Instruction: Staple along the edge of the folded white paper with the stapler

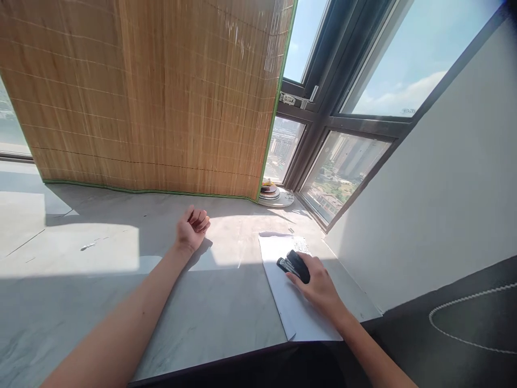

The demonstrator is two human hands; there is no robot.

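Note:
My right hand (317,280) is closed around a black stapler (297,267), holding it over a stack of white paper (288,302). Whether the stapler touches the sheets I cannot tell. The paper lies near the front edge of the sill, with some writing on its far right part and a folded corner at the near left. To the left, my left hand (194,227) is by the sunlit marble sill (226,307) with its fingers curled in. Its curled fingers hide whatever may be inside.
A bamboo blind (161,102) with green edging hangs over the window at the back. Stacked plates (278,198) stand in the far corner. A white wall (424,188) bounds the right side. A small scrap (88,247) lies at left. A beaded cord (434,318) hangs at the lower right.

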